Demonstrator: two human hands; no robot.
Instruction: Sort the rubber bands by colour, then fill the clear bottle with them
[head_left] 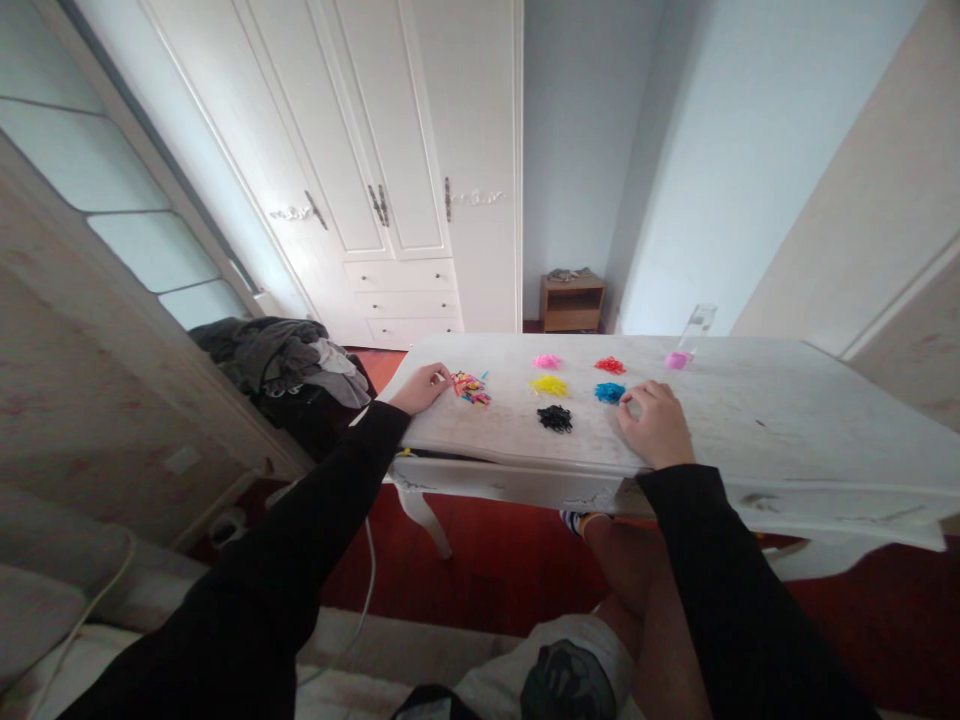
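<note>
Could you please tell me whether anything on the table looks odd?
Little stands out. One blue piece strays at the edge of the mixed-colour pile by the left hand, and a small dark mark sits alone on the white table; I cannot tell whether it is a stain.

White table [757, 395] (faintly smudged) with five single-colour piles [555, 418], one mixed pile [472, 390], clear container [700, 320].

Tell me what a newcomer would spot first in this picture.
Probably the single-colour piles on the white table: pink pile and red pile farthest back, yellow pile and blue pile nearer, black pile nearest. Left of them lies a mixed-colour pile, with the left hand at its left edge. The right hand is at the blue pile's right side.
</note>
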